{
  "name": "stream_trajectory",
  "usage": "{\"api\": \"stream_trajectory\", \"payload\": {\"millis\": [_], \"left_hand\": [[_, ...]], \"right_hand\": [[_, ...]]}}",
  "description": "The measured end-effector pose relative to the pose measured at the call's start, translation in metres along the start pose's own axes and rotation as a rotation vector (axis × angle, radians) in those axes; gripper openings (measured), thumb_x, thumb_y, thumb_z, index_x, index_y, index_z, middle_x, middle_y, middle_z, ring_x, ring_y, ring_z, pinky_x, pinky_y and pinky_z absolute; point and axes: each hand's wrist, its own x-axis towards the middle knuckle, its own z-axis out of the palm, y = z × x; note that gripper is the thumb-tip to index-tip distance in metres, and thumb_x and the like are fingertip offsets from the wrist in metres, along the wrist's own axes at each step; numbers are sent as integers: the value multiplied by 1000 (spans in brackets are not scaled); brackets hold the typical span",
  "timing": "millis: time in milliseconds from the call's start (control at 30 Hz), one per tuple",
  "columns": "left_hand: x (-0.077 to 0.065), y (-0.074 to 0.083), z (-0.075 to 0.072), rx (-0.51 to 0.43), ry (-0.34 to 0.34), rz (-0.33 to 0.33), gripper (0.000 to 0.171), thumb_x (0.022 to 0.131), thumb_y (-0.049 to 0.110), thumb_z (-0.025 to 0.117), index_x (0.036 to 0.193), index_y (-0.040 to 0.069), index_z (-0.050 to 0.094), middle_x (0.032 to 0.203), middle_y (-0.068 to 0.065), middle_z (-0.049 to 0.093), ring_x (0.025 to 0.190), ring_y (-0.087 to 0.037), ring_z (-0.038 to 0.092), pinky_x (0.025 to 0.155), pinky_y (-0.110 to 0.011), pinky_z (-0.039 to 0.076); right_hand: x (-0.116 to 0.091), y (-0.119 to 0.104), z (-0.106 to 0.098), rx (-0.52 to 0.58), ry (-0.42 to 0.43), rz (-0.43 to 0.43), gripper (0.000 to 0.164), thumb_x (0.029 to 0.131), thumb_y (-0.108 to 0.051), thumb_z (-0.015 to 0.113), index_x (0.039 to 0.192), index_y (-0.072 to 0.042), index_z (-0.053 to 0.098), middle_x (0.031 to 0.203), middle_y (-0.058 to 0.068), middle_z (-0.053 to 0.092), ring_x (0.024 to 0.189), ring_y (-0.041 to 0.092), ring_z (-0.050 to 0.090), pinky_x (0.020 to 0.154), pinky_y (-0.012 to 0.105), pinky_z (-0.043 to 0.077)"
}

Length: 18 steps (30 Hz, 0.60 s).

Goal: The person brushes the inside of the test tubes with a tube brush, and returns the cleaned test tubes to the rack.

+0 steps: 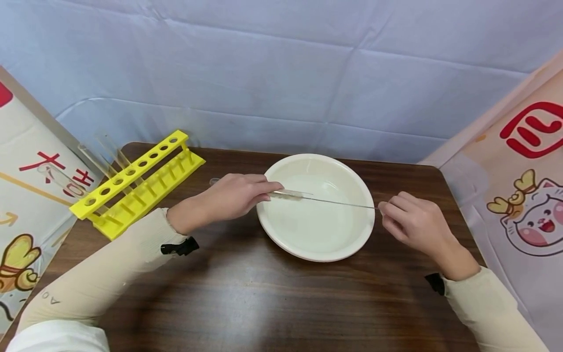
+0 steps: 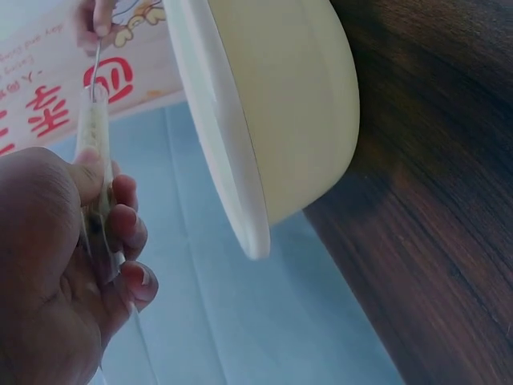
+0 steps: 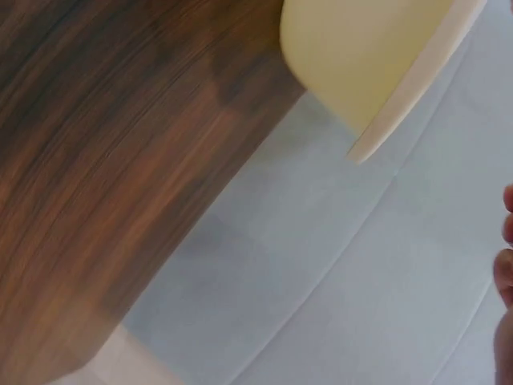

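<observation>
One tube [image 1: 288, 195]: over the basin [image 1: 314, 257], near the tabletop [image 1: 246, 293]'s far edge, gripped by the left hand [image 1: 230, 198].
Brush [image 1: 338, 202]: partly inside the tube, wire pinched by the right hand [image 1: 415, 222].
Grip: a hard tug could knock the tube against the basin, chipping it.
Tabletop: dark wood, rack [image 1: 137, 168] at far-left corner.
Cloth [image 1: 264, 73]: pale, creased, beyond far edge.
</observation>
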Motion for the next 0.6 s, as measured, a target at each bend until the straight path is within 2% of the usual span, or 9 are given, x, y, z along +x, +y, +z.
{"api": "stream_trajectory", "payload": {"millis": [233, 367, 467, 533, 600], "left_hand": [[-2, 0, -3, -5, 18, 0, 31, 101, 18, 65, 132, 14, 66, 104, -1, 69, 76, -14, 64, 64, -34, 54], [-3, -1, -4, -11, 19, -1, 30, 101, 18, 65, 132, 15, 66, 101, 0, 69, 74, -13, 63, 63, -33, 53], [-2, 0, -4, -3, 18, 1, 30, 101, 18, 65, 131, 14, 67, 101, -1, 69, 74, -14, 63, 63, -33, 53], [-1, -1, -4, 16, 18, 0, 30, 101, 17, 65, 131, 14, 67, 102, -1, 69, 76, -15, 64, 64, -33, 54], [0, -1, -3, 40, 19, -3, 30, 101, 17, 65, 131, 15, 67, 102, -2, 69, 77, -16, 65, 64, -34, 54]], "right_hand": [[4, -3, -8, -99, 160, -107, 29, 102, -10, 51, 79, 3, 64, 63, 11, 53, 48, 26, 43, 37, 38, 34], [2, -1, -9, -135, 222, -128, 28, 100, -7, 52, 77, 5, 62, 61, 12, 52, 46, 27, 41, 35, 39, 31], [-6, 2, -6, -112, 172, -62, 30, 101, -11, 51, 77, 2, 63, 63, 11, 56, 47, 25, 45, 36, 37, 32], [-12, 2, -5, -56, 91, 39, 32, 101, -17, 49, 79, -2, 66, 66, 8, 60, 51, 21, 50, 39, 36, 36], [-16, 1, -4, 45, -4, 180, 31, 102, -21, 49, 82, -6, 68, 70, 4, 62, 56, 16, 52, 44, 33, 40]]}}
